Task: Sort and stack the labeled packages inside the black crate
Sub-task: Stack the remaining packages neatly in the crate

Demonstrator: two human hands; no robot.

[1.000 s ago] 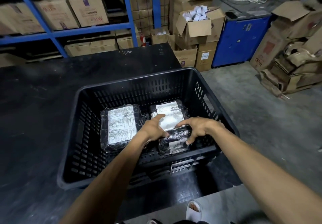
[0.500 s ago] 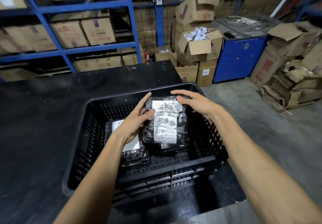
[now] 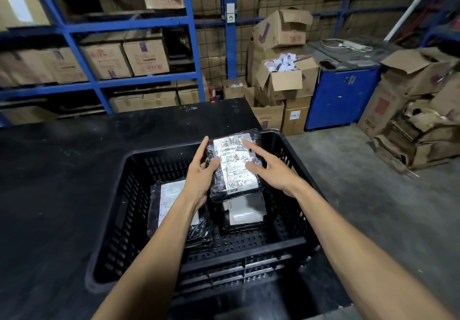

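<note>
A black slatted crate [image 3: 249, 252] sits on a black table. I hold a black-wrapped package with a white label [image 3: 235, 166] above the crate's right half, label up. My left hand [image 3: 201, 173] grips its left edge, thumb on top. My right hand [image 3: 271, 168] rests fingers and thumb on the label's right side. On the crate floor lie two more labeled packages: one at the left [image 3: 171, 200], partly hidden by my left forearm, and one at the right [image 3: 245, 211], directly under the held package.
The black table [image 3: 62, 183] stretches left and behind the crate. Blue shelving [image 3: 191, 46] with cardboard boxes stands behind. A blue cabinet [image 3: 341, 96] and piles of cardboard boxes [image 3: 286, 78] stand on the concrete floor at the right.
A small package was picked up from the crate's right front with both hands and raised, label up. My right hand shifted from its top edge onto the label.
</note>
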